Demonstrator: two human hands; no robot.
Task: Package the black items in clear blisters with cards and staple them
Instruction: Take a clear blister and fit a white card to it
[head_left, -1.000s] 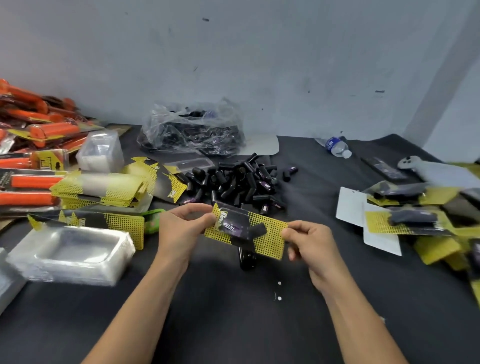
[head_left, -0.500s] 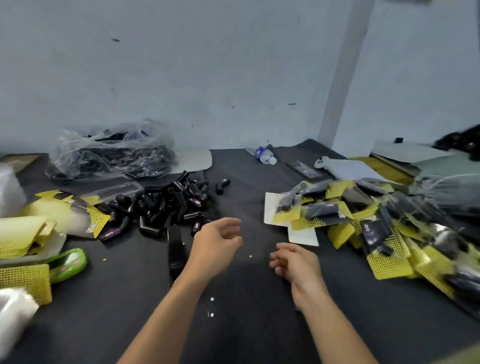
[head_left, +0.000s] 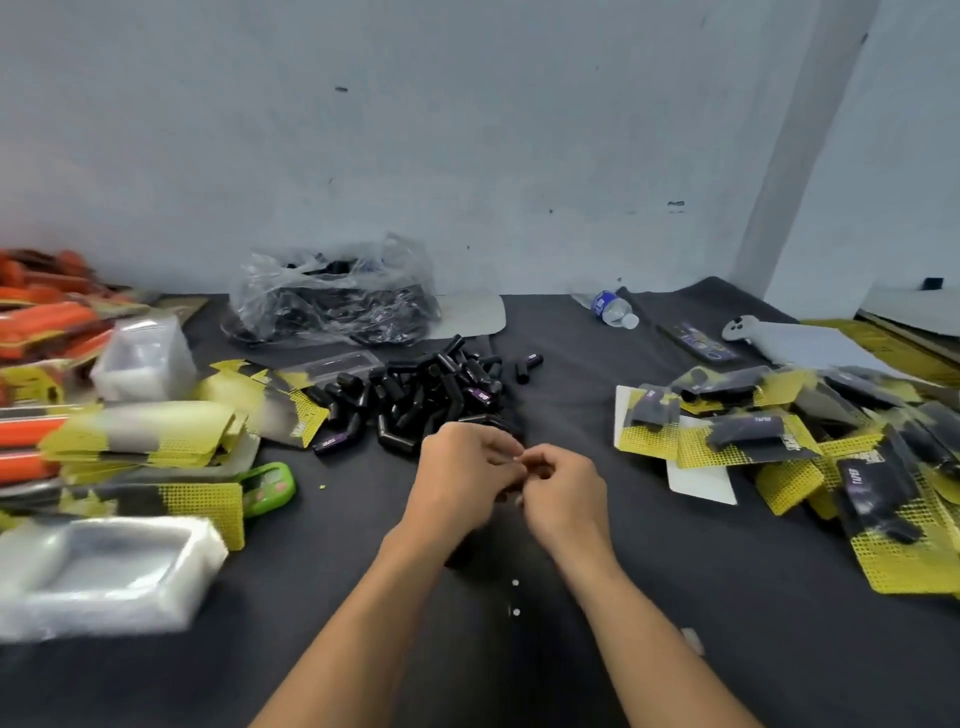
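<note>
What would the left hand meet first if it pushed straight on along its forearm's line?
Probably the near edge of the pile of loose black items, just beyond the knuckles of the left hand. The right hand touches it from the side, off that line; depth is unclear.

Packing workbench in a small hand-assembly workshop.
A dark-covered table (head_left: 727, 649) is standing against a bare painted wall (head_left: 467, 156) and is carrying bulk stock: a heap of loose black items (head_left: 431, 395), stacks of clear blisters (head_left: 104, 577), yellow printed cards (head_left: 140, 436), and a pile of finished packs (head_left: 779, 441) lying at the right.
</note>
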